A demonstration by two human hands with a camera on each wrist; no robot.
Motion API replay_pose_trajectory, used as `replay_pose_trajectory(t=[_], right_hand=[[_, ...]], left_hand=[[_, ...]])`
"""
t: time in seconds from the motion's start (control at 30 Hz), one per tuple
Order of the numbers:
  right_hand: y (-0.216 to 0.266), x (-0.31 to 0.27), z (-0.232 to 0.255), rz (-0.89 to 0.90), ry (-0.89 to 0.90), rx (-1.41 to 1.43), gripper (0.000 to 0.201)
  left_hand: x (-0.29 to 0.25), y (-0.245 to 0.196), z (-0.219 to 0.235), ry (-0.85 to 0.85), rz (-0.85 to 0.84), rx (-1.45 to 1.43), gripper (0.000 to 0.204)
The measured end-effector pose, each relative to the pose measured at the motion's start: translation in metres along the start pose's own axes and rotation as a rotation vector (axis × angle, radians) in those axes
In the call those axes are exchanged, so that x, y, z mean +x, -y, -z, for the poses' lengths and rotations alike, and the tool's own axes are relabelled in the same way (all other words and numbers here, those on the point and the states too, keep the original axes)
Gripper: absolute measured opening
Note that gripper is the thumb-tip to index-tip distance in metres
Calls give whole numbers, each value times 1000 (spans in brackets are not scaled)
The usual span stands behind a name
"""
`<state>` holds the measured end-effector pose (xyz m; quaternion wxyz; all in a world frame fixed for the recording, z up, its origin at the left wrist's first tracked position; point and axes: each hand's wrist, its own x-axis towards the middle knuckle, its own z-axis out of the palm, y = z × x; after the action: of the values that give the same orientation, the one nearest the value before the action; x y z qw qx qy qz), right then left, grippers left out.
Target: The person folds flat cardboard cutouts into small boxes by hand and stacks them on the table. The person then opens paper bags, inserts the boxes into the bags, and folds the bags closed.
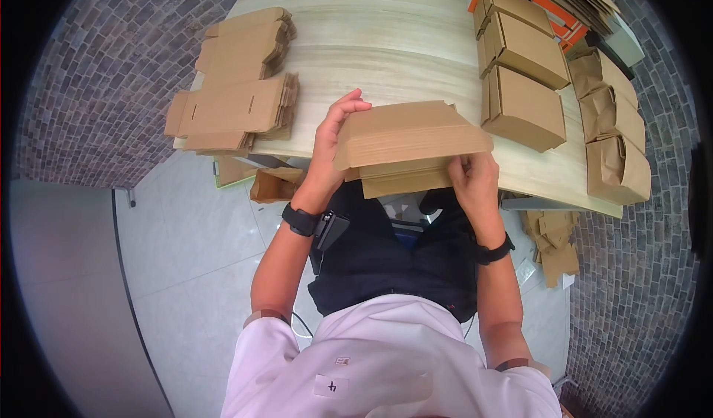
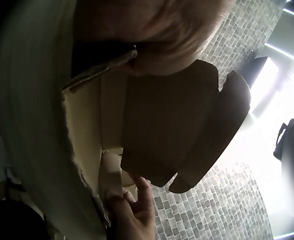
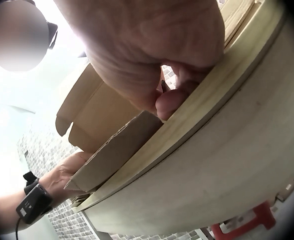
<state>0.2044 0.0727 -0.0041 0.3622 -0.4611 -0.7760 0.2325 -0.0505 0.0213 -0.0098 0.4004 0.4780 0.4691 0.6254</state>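
Observation:
A partly folded cardboard box (image 1: 405, 139) is at the table's near edge, its lid panel raised and its inside facing the person's body. My left hand (image 1: 332, 141) holds its left end, fingers bent around behind the panel. At the right end, my right hand (image 1: 475, 182) pinches a side flap between thumb and curled fingers. The left wrist view shows the raised lid (image 2: 172, 115) with rounded tabs, and the right hand's fingers (image 2: 143, 200) at the far end wall. In the right wrist view, the front wall (image 3: 119, 150) stands close over the table edge.
Stacked flat cardboard blanks (image 1: 230, 106) lie at the table's left. Several folded boxes (image 1: 523, 106) stand in a row at the right, beside brown paper bags (image 1: 620, 165). An orange carton (image 1: 568, 28) is at the back right. Cardboard pieces (image 1: 553, 243) are below the table's right side.

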Motion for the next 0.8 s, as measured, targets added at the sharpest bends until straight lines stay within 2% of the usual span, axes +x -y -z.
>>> replay_pose_trajectory(t=[0.1, 0.23, 0.27, 0.4, 0.47, 0.5, 0.73, 0.8], right_hand=[[-3, 1, -3, 61, -63, 4, 39], [0, 1, -1, 71, -48, 37, 34], [-1, 1, -1, 103, -52, 18, 37], [1, 4, -1, 178, -60, -23, 49], [5, 7, -3, 210, -84, -47, 54], [7, 8, -4, 239, -110, -72, 59], [9, 8, -3, 243, -44, -77, 67], [9, 11, -2, 339, -34, -103, 71]], left_hand=[[-2, 0, -3, -22, 14, 6, 42], [-14, 1, -9, -95, -62, 228, 49], [-17, -1, -12, -120, -85, 320, 52], [-34, -4, -22, -190, -99, 393, 60], [-38, -2, -25, -167, -146, 429, 79], [-39, -1, -28, -168, -131, 411, 81], [-34, 2, -30, -146, -209, 491, 77], [-35, 6, -28, -115, -210, 466, 74]])
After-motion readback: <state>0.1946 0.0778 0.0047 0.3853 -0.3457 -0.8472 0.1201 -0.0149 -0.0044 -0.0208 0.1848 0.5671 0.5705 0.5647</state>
